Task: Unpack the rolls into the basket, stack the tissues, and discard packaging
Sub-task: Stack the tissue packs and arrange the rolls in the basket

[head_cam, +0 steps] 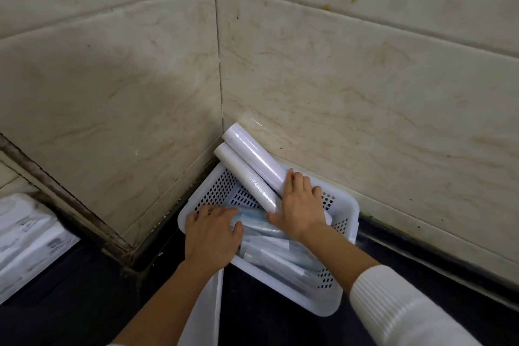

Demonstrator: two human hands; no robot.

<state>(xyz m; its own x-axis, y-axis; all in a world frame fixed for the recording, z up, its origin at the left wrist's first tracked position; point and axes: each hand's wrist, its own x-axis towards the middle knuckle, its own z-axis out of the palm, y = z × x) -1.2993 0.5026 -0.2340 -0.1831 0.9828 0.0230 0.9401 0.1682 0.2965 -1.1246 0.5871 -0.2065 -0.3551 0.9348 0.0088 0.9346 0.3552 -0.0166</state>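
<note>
A white perforated plastic basket (341,209) sits on a dark counter in the tiled corner. Two long white rolls (247,160) lean in it, their upper ends sticking out against the wall corner. Several wrapped blue-white packs (278,258) lie flat in the basket's near part. My right hand (299,205) presses on the lower ends of the two rolls, fingers spread over them. My left hand (210,236) rests flat on the basket's left rim and on a blue-white pack. A strip of clear plastic packaging (209,309) hangs down beneath my left wrist.
White tissue packs (31,239) lie stacked at the left edge of the counter. Beige marble-look tiled walls (365,78) close the corner behind the basket. Dark counter surface (266,326) stretches in front of the basket.
</note>
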